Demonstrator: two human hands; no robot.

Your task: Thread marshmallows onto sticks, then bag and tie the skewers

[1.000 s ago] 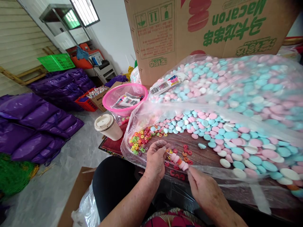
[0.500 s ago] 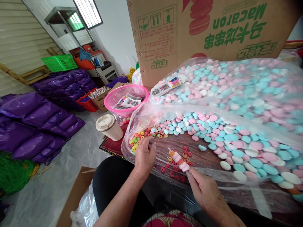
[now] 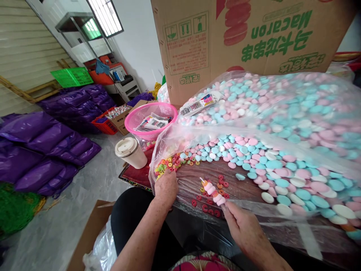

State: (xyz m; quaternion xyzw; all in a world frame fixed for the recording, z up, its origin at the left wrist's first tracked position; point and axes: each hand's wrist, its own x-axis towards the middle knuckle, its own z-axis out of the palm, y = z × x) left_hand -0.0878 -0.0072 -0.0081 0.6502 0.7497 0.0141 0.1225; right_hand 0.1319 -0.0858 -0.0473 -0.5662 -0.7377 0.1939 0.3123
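— What has the right hand [image 3: 242,226] got?

— A thin skewer [image 3: 213,192], pinched at its near end between closed fingertips. Pink and white candy pieces with an orange ring are threaded on it, and its tip points away from the person, over the loose red rings [image 3: 210,205].

— And the left hand [image 3: 166,186]?

— It rests knuckles up at the near edge of the small pile of coloured rings [image 3: 169,164], left of the skewer. The fingers curl down into the rings; I cannot tell whether they have hold of one.

— Where does all this lie?

— On a clear plastic sheet [image 3: 191,180] spread over the dark wooden counter [image 3: 135,175]. To the right of the skewer, a big spread of pink, blue and white candy discs [image 3: 267,165] covers the sheet, and beyond those a full clear bag of the same discs [image 3: 282,101] leans against a cardboard box [image 3: 197,41] printed with green letters.

— Anything left of the skewer besides the rings?

— A lidded paper cup [image 3: 130,151] lies tilted at the counter's corner, just beyond the left hand. Behind it stands a pink basket [image 3: 141,116] with printed packets inside. Farther left, on the floor, purple bags [image 3: 42,143] are stacked, with a green crate [image 3: 72,76] behind them.
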